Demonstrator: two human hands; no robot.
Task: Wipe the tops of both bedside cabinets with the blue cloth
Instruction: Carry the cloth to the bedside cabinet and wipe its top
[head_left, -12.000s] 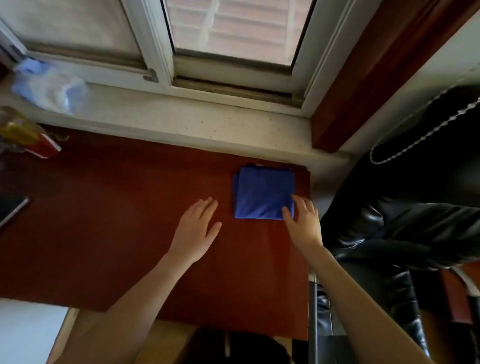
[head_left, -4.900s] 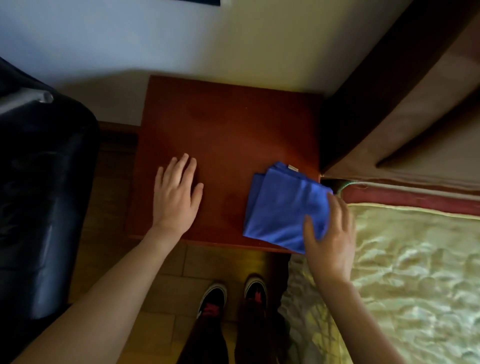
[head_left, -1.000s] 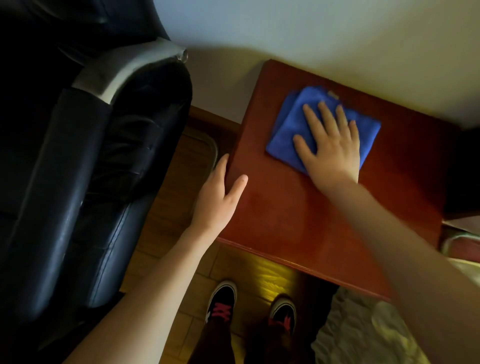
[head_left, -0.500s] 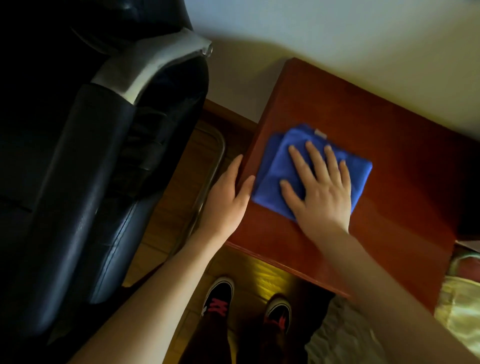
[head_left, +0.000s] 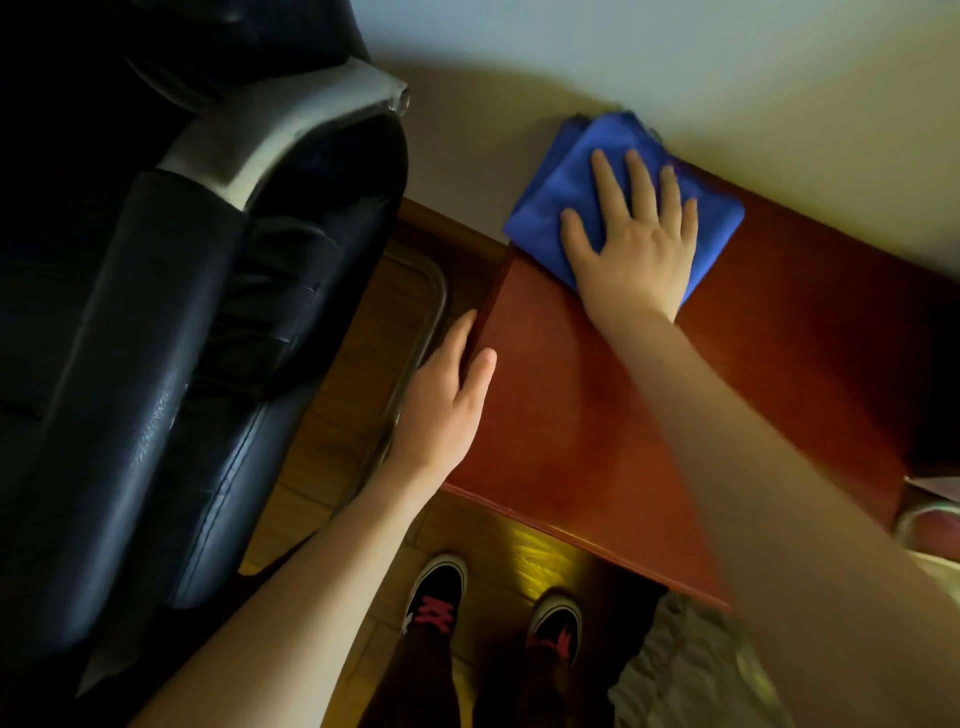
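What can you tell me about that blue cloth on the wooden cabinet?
The blue cloth looks like soft microfibre, folded into a rough square with layered edges showing at its far left corner. It lies flat on the far left corner of the reddish-brown cabinet top, its far edge close against the wall. The right hand presses down on it, palm flat and fingers spread. The left hand does not touch it.
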